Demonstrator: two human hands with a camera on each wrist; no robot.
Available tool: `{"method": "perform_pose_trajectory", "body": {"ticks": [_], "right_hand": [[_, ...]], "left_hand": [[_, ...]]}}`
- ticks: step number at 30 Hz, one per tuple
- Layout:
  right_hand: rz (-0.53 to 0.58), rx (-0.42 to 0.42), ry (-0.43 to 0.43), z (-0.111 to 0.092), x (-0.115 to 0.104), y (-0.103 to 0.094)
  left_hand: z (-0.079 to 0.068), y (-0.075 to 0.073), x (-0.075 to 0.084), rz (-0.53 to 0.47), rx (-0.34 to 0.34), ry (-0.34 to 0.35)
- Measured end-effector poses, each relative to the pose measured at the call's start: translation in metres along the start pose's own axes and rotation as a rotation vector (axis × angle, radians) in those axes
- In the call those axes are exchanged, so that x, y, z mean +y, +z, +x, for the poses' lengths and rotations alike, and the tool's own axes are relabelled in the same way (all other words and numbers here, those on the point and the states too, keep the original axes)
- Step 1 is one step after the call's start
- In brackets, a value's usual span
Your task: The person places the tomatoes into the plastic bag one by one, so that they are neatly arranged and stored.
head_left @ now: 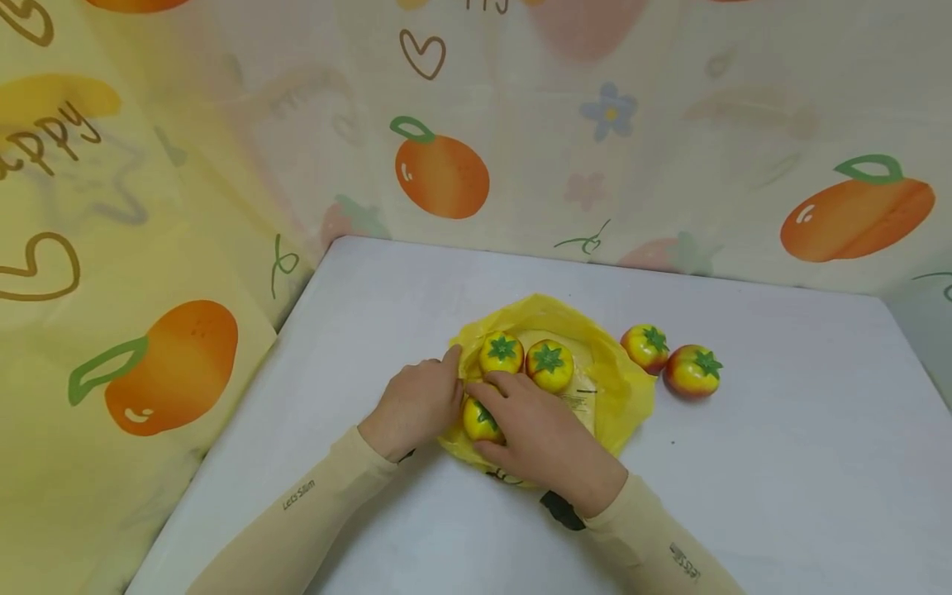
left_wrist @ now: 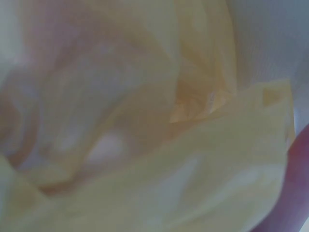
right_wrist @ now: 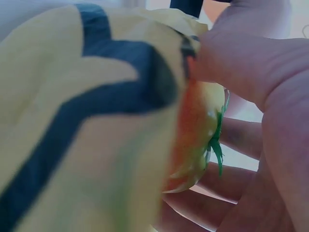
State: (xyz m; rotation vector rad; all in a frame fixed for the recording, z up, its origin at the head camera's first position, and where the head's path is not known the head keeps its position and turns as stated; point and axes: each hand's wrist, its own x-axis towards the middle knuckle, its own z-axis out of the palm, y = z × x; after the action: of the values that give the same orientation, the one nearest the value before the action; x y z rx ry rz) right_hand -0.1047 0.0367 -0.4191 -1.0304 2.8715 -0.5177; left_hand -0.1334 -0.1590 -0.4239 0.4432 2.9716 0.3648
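A yellow plastic bag (head_left: 632,388) lies with its mouth wide, and pale printed sheeting shows inside. Two glossy yellow-and-red toy tomatoes (head_left: 549,365) with green star-shaped tops sit in it side by side. My right hand (head_left: 546,434) reaches over the bag's near side and holds a third toy tomato (head_left: 479,420), fingers and thumb curled about it; the right wrist view shows its red side (right_wrist: 190,140) between them. At the left rim my left hand (head_left: 420,405) grips the bag's edge, its fingertips partly hidden. Yellow film (left_wrist: 207,169) fills most of the left wrist view.
Two more toy tomatoes (head_left: 692,371) lie on the white table (head_left: 781,463) just right of the bag. Fruit-patterned cloth (head_left: 521,165) hangs behind the table and along its left side.
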Motion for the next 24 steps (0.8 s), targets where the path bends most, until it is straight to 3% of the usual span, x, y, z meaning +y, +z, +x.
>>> {"method": "perform_pose_trajectory", "body": {"ticks": [24], "right_hand": [[-0.03,-0.008,-0.02,0.003,0.0,0.011]], "left_hand": [[0.0,-0.001,0.0,0.004,-0.017,-0.012]]}}
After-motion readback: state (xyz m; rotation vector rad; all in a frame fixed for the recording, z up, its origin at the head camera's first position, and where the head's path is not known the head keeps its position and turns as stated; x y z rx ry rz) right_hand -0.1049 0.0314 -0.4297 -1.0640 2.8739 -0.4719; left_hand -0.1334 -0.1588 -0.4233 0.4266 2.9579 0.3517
